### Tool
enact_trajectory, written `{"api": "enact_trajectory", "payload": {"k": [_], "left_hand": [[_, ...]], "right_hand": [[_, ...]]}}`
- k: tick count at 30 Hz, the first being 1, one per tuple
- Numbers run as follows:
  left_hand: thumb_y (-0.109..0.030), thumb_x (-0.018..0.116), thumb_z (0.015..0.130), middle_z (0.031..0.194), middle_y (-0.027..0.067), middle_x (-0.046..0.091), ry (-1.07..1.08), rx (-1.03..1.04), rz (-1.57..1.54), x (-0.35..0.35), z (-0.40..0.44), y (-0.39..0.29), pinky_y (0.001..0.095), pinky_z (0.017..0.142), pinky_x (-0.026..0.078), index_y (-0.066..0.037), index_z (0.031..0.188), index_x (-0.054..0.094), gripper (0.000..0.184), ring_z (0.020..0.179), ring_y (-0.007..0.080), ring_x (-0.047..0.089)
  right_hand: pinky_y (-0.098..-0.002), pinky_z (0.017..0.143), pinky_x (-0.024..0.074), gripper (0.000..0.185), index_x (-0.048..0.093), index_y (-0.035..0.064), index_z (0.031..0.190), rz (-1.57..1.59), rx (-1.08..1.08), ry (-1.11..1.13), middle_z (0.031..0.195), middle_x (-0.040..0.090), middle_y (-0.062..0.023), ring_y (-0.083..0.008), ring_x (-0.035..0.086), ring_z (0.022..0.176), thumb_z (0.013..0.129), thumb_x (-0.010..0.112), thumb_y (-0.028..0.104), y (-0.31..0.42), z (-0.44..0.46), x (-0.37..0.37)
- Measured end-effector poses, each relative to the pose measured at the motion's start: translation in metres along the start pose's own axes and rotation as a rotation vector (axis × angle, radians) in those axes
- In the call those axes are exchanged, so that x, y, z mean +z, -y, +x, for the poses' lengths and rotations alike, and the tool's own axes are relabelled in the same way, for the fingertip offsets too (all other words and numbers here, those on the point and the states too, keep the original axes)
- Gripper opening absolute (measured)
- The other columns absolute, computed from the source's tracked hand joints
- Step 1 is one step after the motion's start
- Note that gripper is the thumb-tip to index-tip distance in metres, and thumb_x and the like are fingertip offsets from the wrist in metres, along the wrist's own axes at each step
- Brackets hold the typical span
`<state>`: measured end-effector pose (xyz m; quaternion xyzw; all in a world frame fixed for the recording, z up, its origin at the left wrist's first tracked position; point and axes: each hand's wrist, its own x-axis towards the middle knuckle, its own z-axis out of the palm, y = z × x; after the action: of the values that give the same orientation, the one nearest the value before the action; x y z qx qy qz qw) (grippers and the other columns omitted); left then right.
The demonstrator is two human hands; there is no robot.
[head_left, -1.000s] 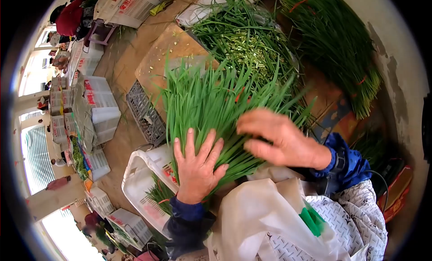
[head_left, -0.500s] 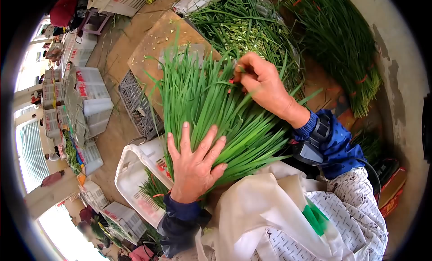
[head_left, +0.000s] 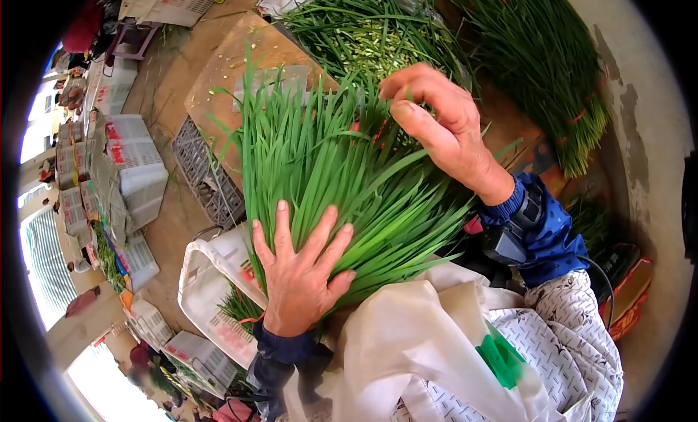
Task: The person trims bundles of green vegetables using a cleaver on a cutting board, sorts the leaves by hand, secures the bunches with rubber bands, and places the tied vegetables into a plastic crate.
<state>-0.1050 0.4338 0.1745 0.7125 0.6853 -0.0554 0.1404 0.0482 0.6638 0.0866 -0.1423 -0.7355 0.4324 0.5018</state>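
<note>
A large fanned bundle of garlic chives (head_left: 327, 175) lies in front of me, its long flat green leaves spread out. My left hand (head_left: 298, 276) rests flat on the near side of the leaves, fingers spread. Above the upper right part of the bundle is my right hand (head_left: 447, 127), fingers curled and thumb drawn toward the index finger. A small green leaf piece (head_left: 409, 95) shows between them; the rest of it is hidden. A bit of red shows among the leaves just left of this hand.
A wooden board (head_left: 225, 73) lies beyond the bundle, beside a heap of loose leaves and cut pieces (head_left: 371, 40). Tied chives (head_left: 538, 66) lie by the wall. A white crate (head_left: 193, 276) stands at left, near a grey crate (head_left: 207, 175). More white crates (head_left: 134, 164) stand farther off.
My right hand has lifted off the leaves and moved slightly right, its pinch loosening a little. My left hand stays flat on the bundle. The whole view has shifted slightly.
</note>
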Motion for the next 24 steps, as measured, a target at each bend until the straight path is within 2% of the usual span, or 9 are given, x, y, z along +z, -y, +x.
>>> {"api": "enact_trajectory", "payload": {"k": [1,2,5,8,12,15,17,21,24], "left_hand": [[-0.036,0.068,0.076,0.150,0.0000,0.046,0.001,0.009,0.003,0.000,0.000,0.000,0.0706,0.110,0.012,-0.020,0.131,0.063,0.057,0.141,0.0481,0.026],[-0.036,0.068,0.076,0.150,-0.0004,0.046,0.000,0.017,0.009,0.000,0.000,0.000,0.0708,0.110,0.012,-0.020,0.130,0.063,0.057,0.141,0.0482,0.026],[-0.037,0.069,0.076,0.150,-0.0015,0.046,0.016,0.055,0.002,-0.001,0.000,0.000,0.0718,0.109,0.012,-0.021,0.130,0.063,0.056,0.141,0.0486,0.026],[-0.037,0.069,0.075,0.149,-0.0020,0.047,0.036,0.055,-0.001,-0.004,0.000,-0.001,0.0724,0.109,0.012,-0.022,0.129,0.064,0.056,0.141,0.0491,0.026],[-0.039,0.066,0.079,0.150,-0.0017,0.047,0.051,0.059,0.021,-0.002,0.000,-0.001,0.0726,0.109,0.011,-0.022,0.129,0.064,0.053,0.141,0.0493,0.026],[-0.036,0.078,0.070,0.151,-0.0039,0.044,0.047,0.068,0.018,-0.004,0.001,-0.001,0.0748,0.107,0.015,-0.024,0.130,0.063,0.063,0.140,0.0492,0.027],[-0.041,0.066,0.079,0.150,-0.0023,0.046,0.062,0.065,0.018,-0.003,0.002,-0.001,0.0732,0.109,0.012,-0.022,0.129,0.064,0.053,0.141,0.0493,0.026],[-0.042,0.062,0.083,0.150,-0.0015,0.047,0.077,0.056,0.018,-0.006,0.000,-0.002,0.0723,0.109,0.011,-0.022,0.129,0.064,0.050,0.141,0.0491,0.025],[-0.040,0.064,0.080,0.150,-0.0020,0.047,0.064,0.054,0.007,-0.005,0.000,-0.002,0.0723,0.109,0.011,-0.022,0.129,0.064,0.052,0.141,0.0488,0.025]], "right_hand": [[-0.0316,0.064,0.0472,0.018,0.060,-0.0009,0.089,0.137,0.063,0.102,0.082,0.061,-0.0108,-0.0230,0.058,0.068,0.092,0.065,0.016,0.006,0.002,-0.003],[-0.0314,0.063,0.0481,0.014,0.059,-0.0012,0.089,0.084,0.165,0.241,0.079,0.061,-0.0105,-0.0208,0.058,0.067,0.092,0.063,0.012,0.005,0.002,-0.006],[-0.0325,0.065,0.0508,0.011,0.057,-0.0031,0.095,0.154,0.597,0.101,0.076,0.063,-0.0103,-0.0159,0.062,0.070,0.086,0.058,0.003,0.002,-0.006,0.011],[-0.0243,0.064,0.0475,0.013,0.056,-0.0011,0.101,0.064,0.598,0.237,0.082,0.061,-0.0017,-0.0067,0.056,0.071,0.089,0.060,0.000,-0.012,-0.020,0.003],[-0.0247,0.059,0.0464,0.014,0.057,-0.0005,0.104,0.178,0.801,0.289,0.084,0.063,-0.0002,-0.0060,0.055,0.069,0.090,0.059,0.000,-0.011,-0.029,-0.001],[-0.0228,0.056,0.0440,0.013,0.065,0.0008,0.102,0.227,0.799,0.348,0.077,0.063,0.0017,-0.0046,0.053,0.067,0.091,0.059,0.003,-0.016,-0.024,-0.001],[-0.0219,0.056,0.0415,0.013,0.069,0.0015,0.097,0.274,0.809,0.393,0.073,0.062,0.0029,-0.0039,0.051,0.064,0.091,0.059,0.008,-0.020,-0.021,0.001],[-0.0324,0.062,0.0490,0.015,0.067,-0.0010,0.092,0.258,0.684,0.426,0.070,0.064,-0.0096,-0.0132,0.058,0.062,0.083,0.066,0.011,-0.024,-0.020,0.006],[-0.0332,0.061,0.0483,0.013,0.066,-0.0012,0.090,0.192,0.668,0.436,0.068,0.062,-0.0127,-0.0146,0.056,0.060,0.082,0.066,0.010,-0.025,-0.018,0.011]]}}
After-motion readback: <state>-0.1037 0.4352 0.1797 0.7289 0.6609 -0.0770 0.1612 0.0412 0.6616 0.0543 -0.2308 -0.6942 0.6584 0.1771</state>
